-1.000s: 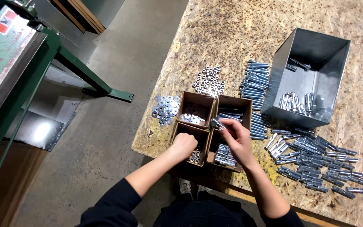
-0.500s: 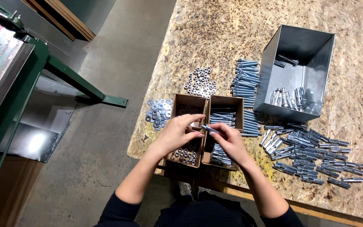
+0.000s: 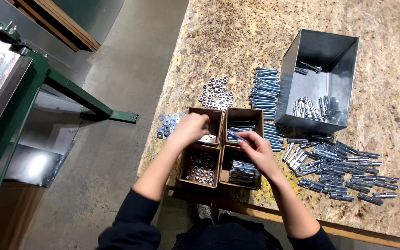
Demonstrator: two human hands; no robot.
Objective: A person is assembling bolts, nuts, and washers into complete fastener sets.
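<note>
My right hand (image 3: 257,150) pinches a silver bolt (image 3: 235,135) by its end, over the upper right cardboard box (image 3: 244,113), which holds more bolts. My left hand (image 3: 190,128) reaches into the upper left cardboard box (image 3: 213,114), its curled fingertips down among the washers (image 3: 205,138). Whether those fingers hold anything is hidden. Below these stand a box of nuts (image 3: 200,169) and a box of short bolts (image 3: 240,171).
An open grey metal bin (image 3: 322,55) with a few bolts lies at the back right. Loose anchor bolts (image 3: 343,171) are spread on the chipboard table (image 3: 237,37), with a row of bolts (image 3: 265,90), loose nuts (image 3: 216,92) and loose washers (image 3: 166,124). A green machine frame (image 3: 70,90) stands on the floor to the left.
My left hand went from the nut box to the bolt in my right hand, then across to the washer box. The right hand stays over the upper right box with the bolt.
</note>
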